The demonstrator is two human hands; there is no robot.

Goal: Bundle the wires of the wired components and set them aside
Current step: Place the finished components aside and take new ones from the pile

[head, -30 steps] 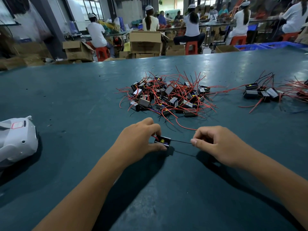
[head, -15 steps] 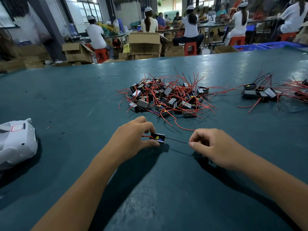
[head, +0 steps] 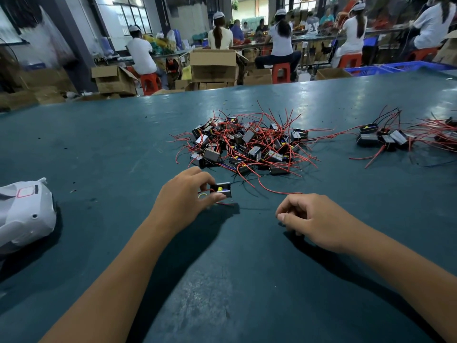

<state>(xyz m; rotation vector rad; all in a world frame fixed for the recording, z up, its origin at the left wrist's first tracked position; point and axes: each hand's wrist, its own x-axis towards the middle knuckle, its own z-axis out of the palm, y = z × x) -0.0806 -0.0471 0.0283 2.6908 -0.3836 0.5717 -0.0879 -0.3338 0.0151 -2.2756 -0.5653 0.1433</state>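
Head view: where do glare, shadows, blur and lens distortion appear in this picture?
Head view: glare lies on the far right of the table; dark shadows fall toward the camera under both forearms and beside the left hand; the workers behind are soft, the upper left corner smeared; the wide lens bends the table's far edge; the pile is sharp.

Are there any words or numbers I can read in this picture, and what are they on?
None can be read.
White plastic shell: a red outlined mark, no letters.
Component held in the left hand: no legible print.
Cardboard boxes: any print too blurred.
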